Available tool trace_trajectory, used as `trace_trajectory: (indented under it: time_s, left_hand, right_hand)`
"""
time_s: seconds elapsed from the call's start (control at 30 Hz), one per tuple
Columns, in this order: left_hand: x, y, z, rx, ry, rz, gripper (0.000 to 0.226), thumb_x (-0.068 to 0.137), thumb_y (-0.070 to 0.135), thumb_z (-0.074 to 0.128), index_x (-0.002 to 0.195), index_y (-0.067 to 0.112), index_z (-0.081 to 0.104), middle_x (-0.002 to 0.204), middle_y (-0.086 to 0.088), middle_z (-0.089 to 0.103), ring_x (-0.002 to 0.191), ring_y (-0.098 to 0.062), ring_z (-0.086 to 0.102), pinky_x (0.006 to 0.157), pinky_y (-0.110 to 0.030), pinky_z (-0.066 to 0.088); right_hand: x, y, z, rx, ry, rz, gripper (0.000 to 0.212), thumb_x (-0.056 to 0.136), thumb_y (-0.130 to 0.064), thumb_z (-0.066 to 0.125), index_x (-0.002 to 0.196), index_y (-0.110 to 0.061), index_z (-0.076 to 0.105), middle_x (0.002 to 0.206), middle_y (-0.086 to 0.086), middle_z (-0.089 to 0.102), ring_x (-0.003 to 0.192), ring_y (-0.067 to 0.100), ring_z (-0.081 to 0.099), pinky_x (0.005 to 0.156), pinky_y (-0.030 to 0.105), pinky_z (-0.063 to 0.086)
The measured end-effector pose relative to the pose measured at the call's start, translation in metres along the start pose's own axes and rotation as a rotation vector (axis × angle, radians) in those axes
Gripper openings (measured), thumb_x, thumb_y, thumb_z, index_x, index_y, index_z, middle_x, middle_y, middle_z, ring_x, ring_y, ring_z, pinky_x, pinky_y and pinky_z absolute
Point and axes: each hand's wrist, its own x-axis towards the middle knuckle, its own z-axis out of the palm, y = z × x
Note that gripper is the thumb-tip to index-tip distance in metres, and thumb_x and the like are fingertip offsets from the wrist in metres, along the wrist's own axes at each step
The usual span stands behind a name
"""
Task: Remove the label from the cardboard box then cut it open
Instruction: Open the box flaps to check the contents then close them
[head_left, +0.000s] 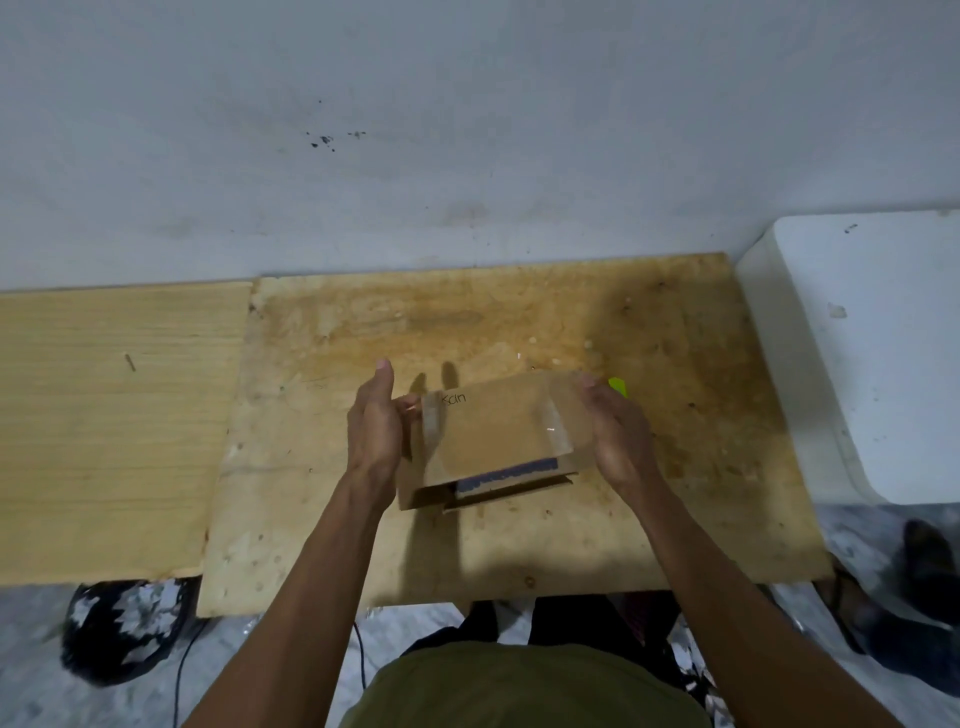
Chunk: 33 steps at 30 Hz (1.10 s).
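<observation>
A small brown cardboard box (493, 431) is held between my two hands above the plywood board (519, 322). Its top carries black handwriting and strips of clear tape. The near end is open, with a flap hanging down and something dark blue (506, 475) showing inside. My left hand (376, 421) presses the box's left end, fingers curled behind it. My right hand (615, 431) grips the right end. A bright yellow-green object (618, 385) pokes out just behind my right hand; what it is I cannot tell.
The stained plywood board lies beside a paler wooden panel (114, 426) on the left. A white foam block (872, 353) stands at the right. The grey wall (467, 130) closes the back. Below the board's near edge are a black-and-white object (124, 629), cables and dark footwear (930, 566).
</observation>
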Motion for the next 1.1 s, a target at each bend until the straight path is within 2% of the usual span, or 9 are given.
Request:
trace_trajectory:
  time_s: [0.07,0.17,0.27,0.37,0.47,0.7,0.83,0.97,1.1]
  left_hand:
    - [0.002,0.003,0.002,0.002,0.005,-0.023,0.059,0.098,0.060,0.039,0.135,0.016,0.054,0.118,-0.007,0.066,0.100,-0.023,0.064,0.070,-0.030,0.042]
    - [-0.005,-0.006,0.000,0.269,0.004,0.017,0.055,0.096,0.059,0.045,0.126,0.016,0.060,0.118,-0.004,0.066,0.106,-0.024,0.063,0.087,-0.040,0.051]
    - [-0.011,-0.024,-0.003,0.375,-0.036,-0.024,0.045,0.097,0.052,0.049,0.122,0.018,0.062,0.117,-0.001,0.067,0.105,-0.023,0.062,0.095,-0.045,0.052]
    - [-0.014,-0.029,0.000,0.347,-0.086,-0.013,0.024,0.096,0.044,0.055,0.106,0.026,0.067,0.109,0.003,0.069,0.098,-0.019,0.063,0.090,-0.042,0.054]
    - [-0.016,-0.027,0.003,0.165,-0.042,-0.020,0.016,0.098,0.030,0.058,0.103,0.019,0.068,0.106,0.000,0.069,0.088,-0.015,0.062,0.072,-0.030,0.051]
    - [-0.010,-0.007,-0.010,-0.115,-0.102,0.091,0.047,0.082,0.060,0.066,0.088,0.014,0.073,0.095,-0.002,0.070,0.096,-0.019,0.062,0.091,-0.040,0.049]
    - [0.006,0.006,-0.003,-0.146,-0.132,0.170,0.051,0.081,0.063,0.058,0.099,0.016,0.067,0.103,-0.003,0.070,0.104,-0.022,0.063,0.091,-0.039,0.050]
    - [0.026,0.007,0.016,-0.056,-0.102,0.247,0.041,0.098,0.044,0.052,0.132,0.022,0.047,0.128,0.000,0.061,0.117,-0.019,0.062,0.082,-0.031,0.053]
    - [0.039,0.003,0.028,0.132,-0.116,0.316,0.077,0.094,0.024,0.065,0.150,0.030,0.013,0.148,0.000,0.038,0.125,-0.020,0.054,0.093,-0.036,0.054]
  right_hand:
    - [0.004,-0.004,-0.001,-0.085,-0.001,-0.017,0.056,0.087,-0.065,0.049,0.113,-0.021,0.071,0.098,-0.006,0.073,0.105,0.012,0.062,0.115,0.047,0.031]
    - [0.004,-0.006,-0.002,-0.134,0.016,0.039,0.054,0.095,-0.053,0.049,0.100,-0.005,0.071,0.105,0.018,0.070,0.106,0.022,0.061,0.111,0.040,0.035]
    - [0.003,0.001,-0.001,0.060,0.056,0.193,0.050,0.092,-0.050,0.055,0.092,-0.004,0.073,0.122,0.016,0.064,0.101,0.007,0.060,0.084,0.025,0.045]
    - [0.007,0.006,0.001,0.259,0.090,0.336,0.031,0.085,-0.045,0.063,0.088,-0.018,0.076,0.118,0.010,0.069,0.105,0.023,0.064,0.089,0.040,0.050]
    - [0.011,0.005,0.000,0.352,0.069,0.378,0.039,0.086,-0.042,0.063,0.111,-0.013,0.072,0.116,0.010,0.070,0.102,0.026,0.067,0.076,0.036,0.055]
    - [0.009,-0.005,-0.012,0.057,-0.155,0.041,0.062,0.073,-0.072,0.060,0.107,-0.021,0.072,0.104,0.005,0.072,0.095,0.008,0.065,0.089,0.033,0.049]
    - [0.034,-0.016,-0.007,-0.157,-0.019,-0.048,0.043,0.082,-0.050,0.069,0.113,-0.021,0.072,0.095,-0.012,0.071,0.089,0.004,0.065,0.070,0.013,0.047]
    - [0.064,-0.014,0.012,-0.237,0.137,-0.099,0.060,0.088,-0.061,0.055,0.079,-0.003,0.067,0.069,0.012,0.065,0.067,0.023,0.062,0.056,0.031,0.042]
    - [0.082,-0.011,0.024,-0.156,0.156,-0.075,0.045,0.089,-0.049,0.062,0.095,-0.004,0.062,0.075,0.002,0.058,0.070,0.016,0.054,0.060,0.026,0.037]
